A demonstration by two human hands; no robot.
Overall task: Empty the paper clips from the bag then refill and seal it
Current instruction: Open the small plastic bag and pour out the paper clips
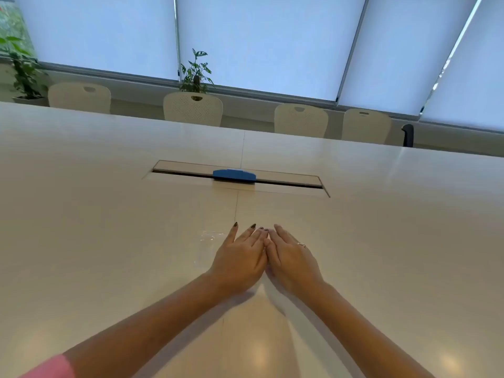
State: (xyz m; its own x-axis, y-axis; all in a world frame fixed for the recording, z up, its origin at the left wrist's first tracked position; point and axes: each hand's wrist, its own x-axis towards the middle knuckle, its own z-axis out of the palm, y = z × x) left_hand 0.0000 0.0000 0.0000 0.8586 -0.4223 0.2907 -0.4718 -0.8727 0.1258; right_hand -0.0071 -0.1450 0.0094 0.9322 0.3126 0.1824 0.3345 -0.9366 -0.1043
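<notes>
My left hand [240, 257] and my right hand [291, 257] lie palm down side by side on the white table [109, 214], fingers stretched forward and touching along the inner edges. A clear plastic bag [207, 246] lies flat on the table, partly under my left hand, with its left part sticking out. No paper clips show; whatever is under my palms is hidden. A ring sits on my right hand.
A cable hatch [286, 178] with a blue block [234, 174] on it runs across the table's middle, beyond my hands. Several white chairs [192, 109] line the far edge, with potted plants [195, 72] and window blinds behind.
</notes>
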